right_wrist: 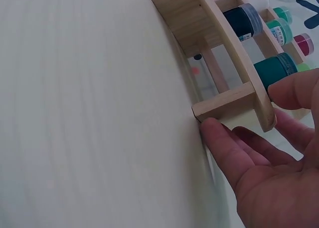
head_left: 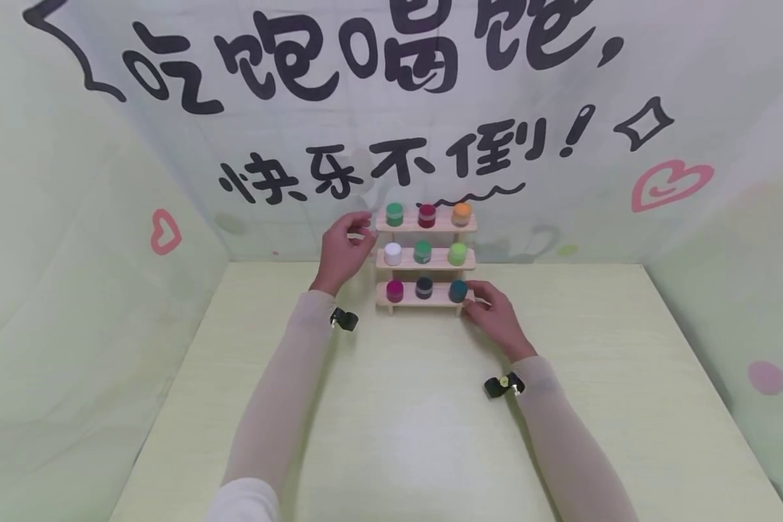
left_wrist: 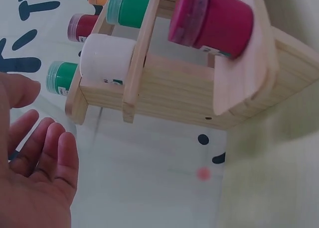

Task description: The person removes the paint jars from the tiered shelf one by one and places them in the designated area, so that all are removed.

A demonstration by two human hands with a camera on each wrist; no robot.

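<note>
A three-tier wooden rack (head_left: 424, 259) carries small paint jars with coloured caps, three on each tier. At the front tier's right end, my right hand (head_left: 496, 319) has its thumb (right_wrist: 294, 91) against a teal paint jar (head_left: 458, 291) and a finger round the jar's other side. Its lower fingers (right_wrist: 224, 138) come down beside the rack's end leg. My left hand (head_left: 346, 250) is by the top tier's left end, fingers loosely bent and holding nothing. Nearest it are a green jar (left_wrist: 63, 77) and a white jar (left_wrist: 107, 58). A magenta jar (left_wrist: 219, 24) stands on the front tier.
The rack stands at the back of a pale table (head_left: 424, 420), close to a printed cloth backdrop (head_left: 378, 109) with large black lettering. Cloth walls (head_left: 59, 304) rise on both sides. Small black cameras (head_left: 344, 319) are strapped to both wrists.
</note>
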